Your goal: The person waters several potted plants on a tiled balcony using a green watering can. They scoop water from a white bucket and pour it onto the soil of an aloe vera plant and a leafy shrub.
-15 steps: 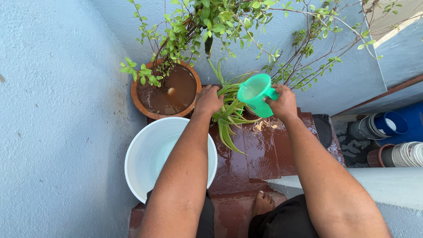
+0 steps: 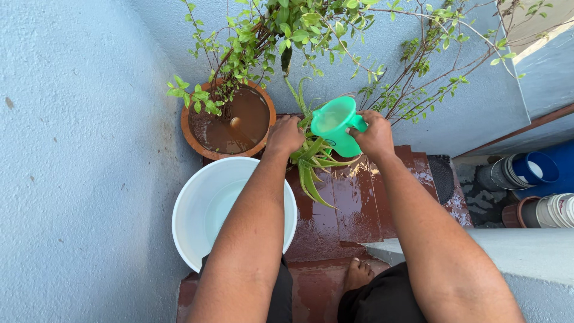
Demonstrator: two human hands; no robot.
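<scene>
My right hand (image 2: 375, 134) grips a green plastic mug (image 2: 335, 124) by its handle, tilted over a spiky aloe plant (image 2: 311, 157). My left hand (image 2: 285, 135) rests on the aloe's leaves, fingers curled among them; whether it grips them I cannot tell. Left of the aloe stands a terracotta pot (image 2: 192, 141) with a leafy shrub and muddy water on its soil. A white bucket (image 2: 186, 210) holding water sits on the floor under my left forearm.
Blue walls close in on the left and behind the plants. A thin-branched shrub (image 2: 418, 72) leans against the back wall. Wet brown floor tiles (image 2: 359, 203), my bare foot (image 2: 357, 275), a low grey ledge (image 2: 508, 245), and stacked pots and buckets (image 2: 532, 191) at right.
The green mug and my right hand have shifted slightly left and closer to the aloe. My left hand stays on the leaves.
</scene>
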